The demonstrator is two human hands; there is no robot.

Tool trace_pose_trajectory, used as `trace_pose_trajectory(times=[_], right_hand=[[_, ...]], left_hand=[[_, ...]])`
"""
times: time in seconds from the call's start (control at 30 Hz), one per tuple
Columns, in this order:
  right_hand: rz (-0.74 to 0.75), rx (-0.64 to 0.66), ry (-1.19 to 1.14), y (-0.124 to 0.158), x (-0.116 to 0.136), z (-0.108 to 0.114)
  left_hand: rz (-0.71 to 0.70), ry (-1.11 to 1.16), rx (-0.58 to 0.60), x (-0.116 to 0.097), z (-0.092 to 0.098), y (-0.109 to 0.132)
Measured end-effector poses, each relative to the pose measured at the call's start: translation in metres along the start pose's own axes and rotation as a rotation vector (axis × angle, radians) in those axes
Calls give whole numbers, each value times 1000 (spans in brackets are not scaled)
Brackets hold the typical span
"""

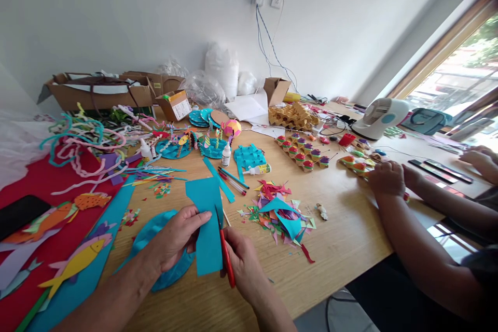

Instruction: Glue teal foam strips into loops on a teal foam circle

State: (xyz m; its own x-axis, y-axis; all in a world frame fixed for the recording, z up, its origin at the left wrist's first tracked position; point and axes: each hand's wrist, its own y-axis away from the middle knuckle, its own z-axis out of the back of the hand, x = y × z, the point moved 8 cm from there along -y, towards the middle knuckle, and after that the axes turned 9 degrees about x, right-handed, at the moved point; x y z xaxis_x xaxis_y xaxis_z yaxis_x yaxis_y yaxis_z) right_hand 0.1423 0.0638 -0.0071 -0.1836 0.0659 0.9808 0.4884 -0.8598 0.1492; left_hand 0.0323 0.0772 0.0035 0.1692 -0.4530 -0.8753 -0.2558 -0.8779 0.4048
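Observation:
My left hand (176, 237) pinches a teal foam sheet (206, 218) by its left edge and holds it upright over the wooden table (350, 228). My right hand (243, 262) is closed round red-handled scissors (226, 254), whose blades bite into the sheet's right edge. Under the sheet lies a teal paper plate (155, 228). A heap of coloured paper scraps (282, 212) sits just right of my hands.
Paper fish (78, 262) lie on red felt at the left beside a black phone (19, 212). Pipe cleaners (89, 140), glue bottles (226, 155), cardboard boxes (101, 91) and egg-carton crafts (303, 153) crowd the back. Another person's hands (387, 179) work at the right near a white fan (379, 116).

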Motion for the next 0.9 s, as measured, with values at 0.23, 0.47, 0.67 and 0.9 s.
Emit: trace_pose_trajectory(times=[0.23,0.47,0.67,0.9], right_hand=[[29,3,30,-1,4,2],[57,-54,117,0,1,3],[75,-52,99,-2,2,3],[74,-55,80,-3,2,2]], left_hand=[[47,41,16,9,-1,1],[56,68,19,11,0,1],[-5,42,45,4,-2,2],[-97,2,-61,-3,8,-2]])
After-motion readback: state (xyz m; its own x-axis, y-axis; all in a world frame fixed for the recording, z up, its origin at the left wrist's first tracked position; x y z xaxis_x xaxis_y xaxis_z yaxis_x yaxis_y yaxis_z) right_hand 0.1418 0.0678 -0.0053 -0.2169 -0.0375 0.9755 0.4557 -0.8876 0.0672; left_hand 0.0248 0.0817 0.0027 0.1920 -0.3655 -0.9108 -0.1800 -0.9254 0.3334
